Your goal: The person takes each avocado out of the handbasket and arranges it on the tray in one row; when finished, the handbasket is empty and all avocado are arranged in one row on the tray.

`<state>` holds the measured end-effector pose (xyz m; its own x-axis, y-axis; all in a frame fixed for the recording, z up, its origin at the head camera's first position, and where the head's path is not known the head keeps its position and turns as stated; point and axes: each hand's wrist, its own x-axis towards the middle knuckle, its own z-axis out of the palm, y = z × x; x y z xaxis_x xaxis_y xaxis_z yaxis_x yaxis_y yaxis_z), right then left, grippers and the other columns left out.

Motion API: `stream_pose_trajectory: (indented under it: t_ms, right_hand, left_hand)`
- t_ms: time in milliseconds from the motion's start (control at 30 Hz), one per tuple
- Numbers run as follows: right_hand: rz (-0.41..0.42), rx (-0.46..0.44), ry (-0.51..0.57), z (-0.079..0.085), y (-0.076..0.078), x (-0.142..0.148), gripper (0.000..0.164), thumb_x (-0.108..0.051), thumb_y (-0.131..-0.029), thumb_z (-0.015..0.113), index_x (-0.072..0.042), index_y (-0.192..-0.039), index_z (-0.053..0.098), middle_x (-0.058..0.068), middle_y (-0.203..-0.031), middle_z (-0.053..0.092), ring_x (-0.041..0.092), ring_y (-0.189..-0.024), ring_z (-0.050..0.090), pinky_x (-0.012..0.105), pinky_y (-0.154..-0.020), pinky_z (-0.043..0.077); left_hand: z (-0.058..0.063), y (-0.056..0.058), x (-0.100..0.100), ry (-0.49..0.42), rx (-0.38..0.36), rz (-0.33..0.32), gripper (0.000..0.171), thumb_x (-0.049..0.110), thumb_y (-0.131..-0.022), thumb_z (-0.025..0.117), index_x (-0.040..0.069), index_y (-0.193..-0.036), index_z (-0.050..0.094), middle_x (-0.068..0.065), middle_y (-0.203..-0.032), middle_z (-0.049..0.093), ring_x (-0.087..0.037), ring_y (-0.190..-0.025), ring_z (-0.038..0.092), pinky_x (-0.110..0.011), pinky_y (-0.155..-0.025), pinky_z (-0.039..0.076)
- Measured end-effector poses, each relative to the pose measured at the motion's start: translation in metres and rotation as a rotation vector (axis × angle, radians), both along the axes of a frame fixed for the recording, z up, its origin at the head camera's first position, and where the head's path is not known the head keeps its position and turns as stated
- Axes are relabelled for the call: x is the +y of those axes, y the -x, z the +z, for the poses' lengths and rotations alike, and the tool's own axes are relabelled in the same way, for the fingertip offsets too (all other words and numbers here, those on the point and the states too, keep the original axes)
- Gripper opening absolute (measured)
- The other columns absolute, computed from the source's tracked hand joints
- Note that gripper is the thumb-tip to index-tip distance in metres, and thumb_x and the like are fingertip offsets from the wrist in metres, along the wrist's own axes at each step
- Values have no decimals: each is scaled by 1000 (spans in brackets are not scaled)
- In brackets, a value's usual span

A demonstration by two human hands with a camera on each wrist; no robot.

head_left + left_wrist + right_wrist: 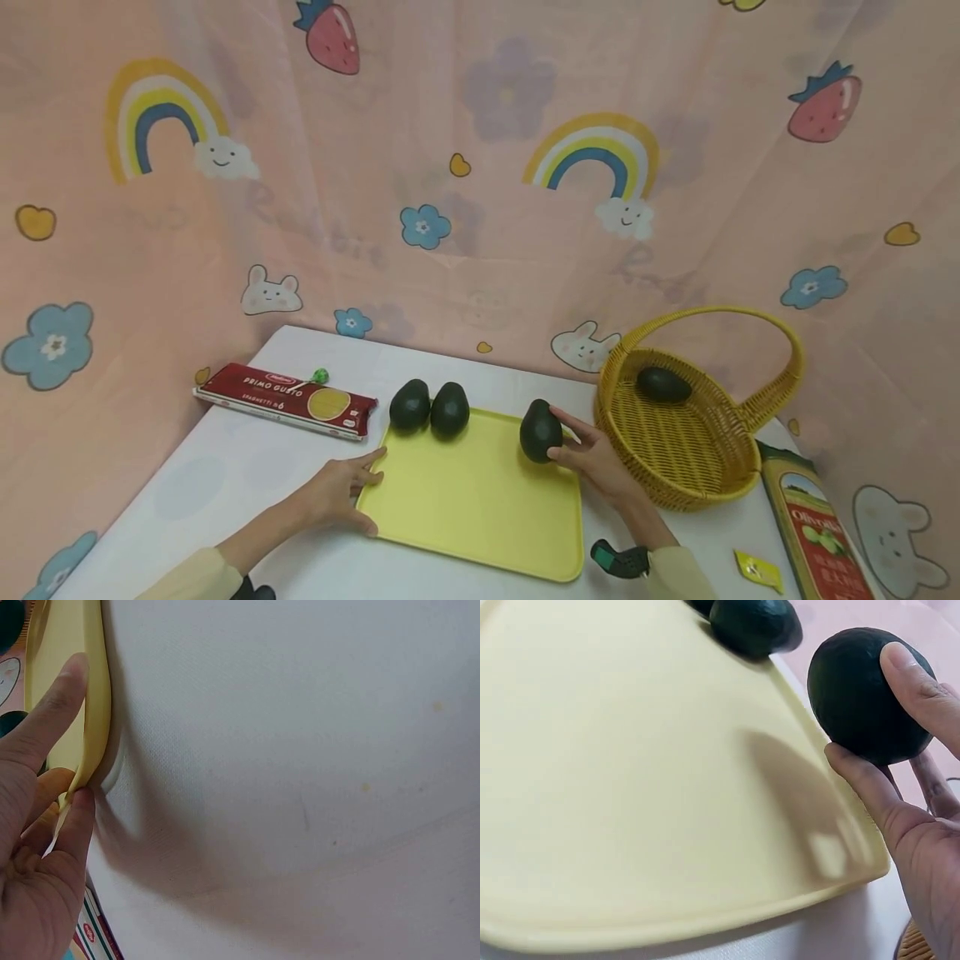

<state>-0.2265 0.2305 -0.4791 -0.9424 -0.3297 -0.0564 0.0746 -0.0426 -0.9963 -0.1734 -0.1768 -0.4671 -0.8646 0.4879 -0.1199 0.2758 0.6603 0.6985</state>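
Note:
A dark green avocado [540,431] is in my right hand [595,458], gripped between thumb and fingers over the right part of a yellow tray [480,500]. In the right wrist view this avocado [866,696] is held up above the tray's edge, and a shadow falls on the tray surface. My left hand [341,497] holds the tray by its left side, fingers at the rim and thumb by the near corner. Two more avocados, a left one [409,406] and a right one [450,410], sit side by side at the tray's far left corner.
A yellow wicker basket [675,487] with one avocado [663,384] inside stands to the right. Beyond it lie an olive oil pack [817,525] and a small yellow packet [758,571]. At the left are a red spaghetti pack [285,400] and a green lollipop [321,376].

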Motion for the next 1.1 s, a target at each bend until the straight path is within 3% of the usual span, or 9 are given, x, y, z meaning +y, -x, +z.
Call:
stream_pose_trajectory:
  t_ms: [267, 433, 900, 1100]
  right_hand:
    - [13, -36, 12, -5, 10, -8, 75, 5, -84, 67, -3, -149, 30, 25, -153, 25, 15, -114, 57, 31, -91, 55]
    - [-9, -63, 19, -6, 19, -13, 75, 6, -84, 67, -4, -149, 31, 28, -148, 32, 16, -111, 59, 33, -91, 56]
    - [41, -18, -8, -7, 32, -34, 70, 5, -86, 67, -2, -147, 35, 33, -144, 35, 19, -105, 63, 30, -88, 57]
    - [48, 15, -124, -3, 35, -42, 68, -4, -83, 74, -5, -144, 43, 30, -139, 44, 22, -105, 63, 30, -85, 58]
  left_hand:
    - [-1, -2, -1, -2, 10, -1, 72, 22, -59, 91, -12, -116, 62, -24, -146, 39, -38, -111, 60, -35, -86, 57]
    - [-1, -2, -1, -3, 8, 7, 72, 22, -59, 91, -11, -116, 62, -23, -146, 39, -38, -112, 59, -36, -87, 56]
    - [1, -2, 0, 4, 21, 5, 72, 21, -59, 91, -11, -116, 62, -23, -146, 39, -38, -110, 60, -37, -87, 56]
    - [3, -3, -1, 6, 43, -17, 73, 23, -59, 91, -11, -116, 63, -23, -146, 40, -37, -107, 62, -41, -89, 55]
